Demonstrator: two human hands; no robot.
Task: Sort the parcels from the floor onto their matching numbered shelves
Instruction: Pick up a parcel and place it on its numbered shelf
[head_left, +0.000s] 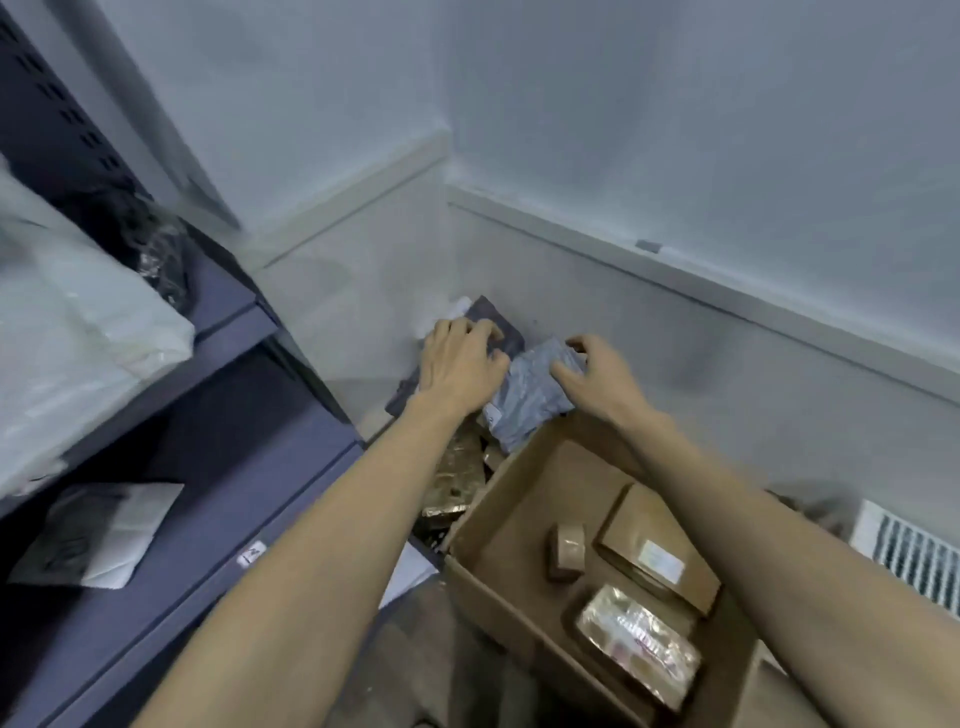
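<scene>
A grey plastic mailer parcel (524, 395) lies on the heap in the floor corner, and both hands are on it. My left hand (457, 364) grips its left edge, fingers also over a dark purple flat parcel (493, 322) behind. My right hand (597, 379) pinches the mailer's right end between thumb and fingers. A gold foil parcel (457, 478) lies below the mailer. The dark blue shelf unit (249, 499) stands at the left with a small label (251, 553) on its shelf edge.
An open cardboard box (483, 525) under my right forearm holds a brown boxed parcel (657, 551), a small tape-wrapped packet (566, 551) and a clear-wrapped parcel (639, 652). White bags (78, 332) fill the upper shelf; a flat pouch (93, 535) lies on the lower one. A floor vent (909, 561) sits right.
</scene>
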